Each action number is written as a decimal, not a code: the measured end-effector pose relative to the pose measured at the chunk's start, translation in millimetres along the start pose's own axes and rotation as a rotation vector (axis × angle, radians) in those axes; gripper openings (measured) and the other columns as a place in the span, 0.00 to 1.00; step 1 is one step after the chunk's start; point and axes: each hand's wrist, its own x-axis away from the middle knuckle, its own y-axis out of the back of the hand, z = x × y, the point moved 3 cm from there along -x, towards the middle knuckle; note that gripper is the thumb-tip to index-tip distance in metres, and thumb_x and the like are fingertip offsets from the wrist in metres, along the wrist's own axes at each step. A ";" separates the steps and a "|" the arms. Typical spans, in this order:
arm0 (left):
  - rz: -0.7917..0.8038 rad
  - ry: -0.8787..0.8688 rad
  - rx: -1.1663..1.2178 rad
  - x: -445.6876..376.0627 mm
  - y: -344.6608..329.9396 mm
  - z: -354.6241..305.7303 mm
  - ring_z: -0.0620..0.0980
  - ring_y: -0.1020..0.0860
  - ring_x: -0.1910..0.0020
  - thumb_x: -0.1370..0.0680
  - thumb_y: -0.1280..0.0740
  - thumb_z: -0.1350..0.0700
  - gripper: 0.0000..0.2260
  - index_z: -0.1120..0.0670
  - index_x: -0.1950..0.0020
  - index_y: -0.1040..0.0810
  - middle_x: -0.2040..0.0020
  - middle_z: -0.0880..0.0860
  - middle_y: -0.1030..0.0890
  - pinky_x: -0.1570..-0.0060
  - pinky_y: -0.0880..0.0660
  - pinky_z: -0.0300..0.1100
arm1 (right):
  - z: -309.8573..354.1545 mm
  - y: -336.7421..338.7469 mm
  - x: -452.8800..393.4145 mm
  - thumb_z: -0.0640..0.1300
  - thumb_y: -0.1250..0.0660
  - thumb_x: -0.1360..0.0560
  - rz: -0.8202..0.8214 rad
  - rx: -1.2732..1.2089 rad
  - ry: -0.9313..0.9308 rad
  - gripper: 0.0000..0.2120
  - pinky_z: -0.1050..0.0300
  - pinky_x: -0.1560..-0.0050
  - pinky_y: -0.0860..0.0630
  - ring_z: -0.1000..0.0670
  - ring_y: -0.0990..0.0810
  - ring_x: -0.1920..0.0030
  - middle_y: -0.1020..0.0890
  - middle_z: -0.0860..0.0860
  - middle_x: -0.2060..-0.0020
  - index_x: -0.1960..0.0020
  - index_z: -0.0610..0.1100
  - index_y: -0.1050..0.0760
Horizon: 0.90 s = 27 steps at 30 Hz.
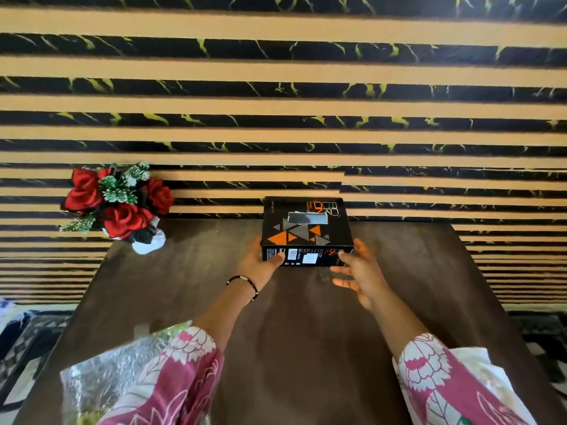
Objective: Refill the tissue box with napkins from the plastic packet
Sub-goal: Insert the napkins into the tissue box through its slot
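Observation:
A black tissue box (306, 228) with orange and grey triangles lies flat at the far middle of the dark wooden table (291, 332); its top slot shows grey. My left hand (260, 259) grips the box's near left corner, thumb on the front face. At the near right corner my right hand (359, 271) has its fingers spread, fingertips touching or almost touching the front face. A clear, shiny plastic packet (107, 372) lies at the near left of the table, partly hidden under my left sleeve.
A bunch of red artificial roses in a white vase (119, 207) stands at the table's far left corner. A black and tan striped wall rises right behind the table. Patterned floor shows on both sides.

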 end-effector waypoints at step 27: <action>-0.140 0.067 -0.097 221.0 5.7 77.6 0.54 0.27 0.40 0.24 0.35 0.55 0.25 0.56 0.30 0.38 0.38 0.57 0.26 0.40 0.29 0.49 | -106.7 79.3 189.6 0.35 0.41 0.22 -0.045 0.161 0.055 0.17 0.56 0.63 0.25 0.49 0.21 0.60 0.24 0.50 0.41 0.35 0.46 0.30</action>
